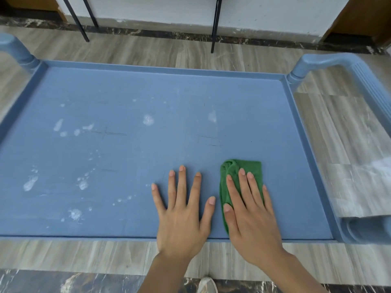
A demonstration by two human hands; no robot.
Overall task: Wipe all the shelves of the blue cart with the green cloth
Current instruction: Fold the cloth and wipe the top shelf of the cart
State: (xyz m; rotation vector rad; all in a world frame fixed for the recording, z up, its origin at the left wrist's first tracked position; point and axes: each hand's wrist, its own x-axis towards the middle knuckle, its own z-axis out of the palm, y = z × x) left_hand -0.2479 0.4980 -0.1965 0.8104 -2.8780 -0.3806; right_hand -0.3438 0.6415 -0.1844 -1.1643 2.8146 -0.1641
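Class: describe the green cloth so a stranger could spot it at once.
Find the blue cart, then the near right part of its shelf. The green cloth lies bunched under the right hand, the only green thing on the blue surface.

The blue cart's top shelf [148, 149], speckled with white smudges across its left half, filled mid-frame, while the crumpled green cloth [237, 172] lay on it at lower right.
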